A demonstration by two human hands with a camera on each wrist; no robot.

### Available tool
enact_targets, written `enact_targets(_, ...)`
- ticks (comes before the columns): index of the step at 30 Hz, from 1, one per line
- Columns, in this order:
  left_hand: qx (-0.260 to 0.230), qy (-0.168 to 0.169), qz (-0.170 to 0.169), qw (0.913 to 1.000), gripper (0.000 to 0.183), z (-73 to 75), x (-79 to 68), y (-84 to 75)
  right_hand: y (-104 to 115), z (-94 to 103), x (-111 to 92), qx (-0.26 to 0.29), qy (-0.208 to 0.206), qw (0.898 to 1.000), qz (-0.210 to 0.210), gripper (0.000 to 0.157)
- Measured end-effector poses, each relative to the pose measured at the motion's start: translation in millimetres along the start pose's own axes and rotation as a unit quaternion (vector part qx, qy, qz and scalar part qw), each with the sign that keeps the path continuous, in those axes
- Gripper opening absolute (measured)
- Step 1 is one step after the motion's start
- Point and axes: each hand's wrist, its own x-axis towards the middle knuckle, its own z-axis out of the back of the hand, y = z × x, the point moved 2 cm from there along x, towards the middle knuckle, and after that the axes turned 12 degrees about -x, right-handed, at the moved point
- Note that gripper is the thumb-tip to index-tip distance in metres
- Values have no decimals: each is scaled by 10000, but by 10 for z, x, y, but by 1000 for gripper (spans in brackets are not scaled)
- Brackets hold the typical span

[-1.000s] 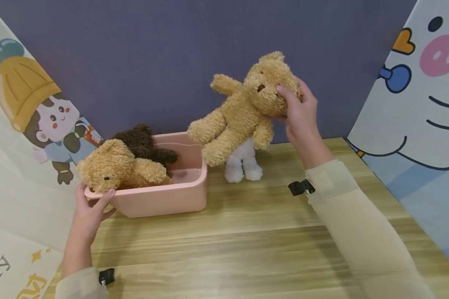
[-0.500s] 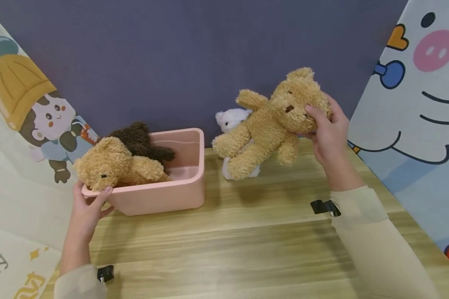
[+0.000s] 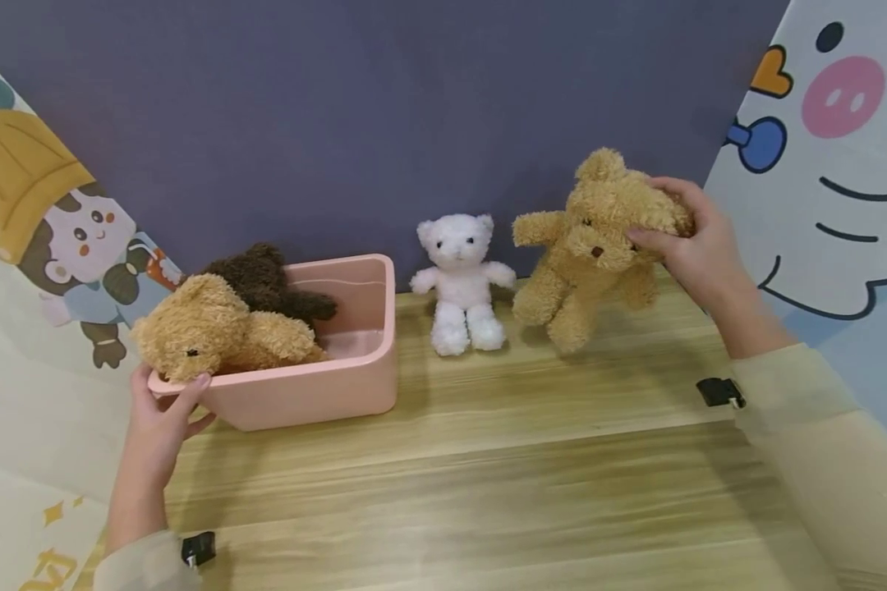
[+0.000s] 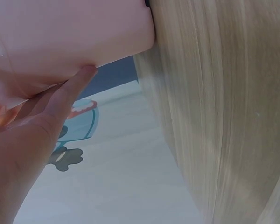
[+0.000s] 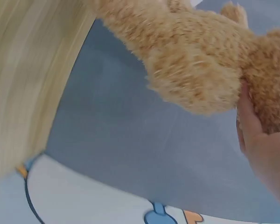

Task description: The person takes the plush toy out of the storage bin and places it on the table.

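nine o'clock: pink bin (image 3: pixel 306 398), tan bear (image 3: pixel 199 328) and brown bear (image 3: pixel 255 277) inside, left hand (image 3: pixel 161 423) curled gripping its rim; three o'clock: right hand (image 3: pixel 704 242), half-closed, clasping another bear (image 3: pixel 599 246).

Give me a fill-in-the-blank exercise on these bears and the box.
The right hand grips a tan bear by its ____.
The middle bear, between that one and the box, is ____.
The box, gripped by the left hand, is coloured ____.
Inside, beside a second tan bear, the other bear is ____.

Missing words: head; white; pink; brown.
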Motion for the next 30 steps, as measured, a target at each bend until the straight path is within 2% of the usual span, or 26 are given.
enact_targets(3, 1, 51, -50, 10000, 92, 3, 24, -11, -10, 89, 98, -622, 388, 9970, 231, 69)
enact_targets(6, -6, 83, -77, 9999, 92, 7, 42, -14, -6, 150, 218, -1070, 867, 9896, 421, 71)
enact_targets(9, 9, 78, -89, 9999, 92, 10, 39, -17, -3, 172, 340, -1327, 1354, 9801, 594, 73)
enact_targets(15, 4, 28, -49, 10000, 91, -4, 18, 2, -42, 172, 526, -1607, 1987, 9644, 675, 74)
enact_targets(19, -25, 20, -41, 10000, 89, -8, 8, 7, -84, 185, 600, -1633, 2239, 9580, 736, 73)
enact_targets(30, 19, -42, 39, 10000, 90, -4, -9, 9, -266, 101, 694, -1504, 2510, 9551, 474, 72)
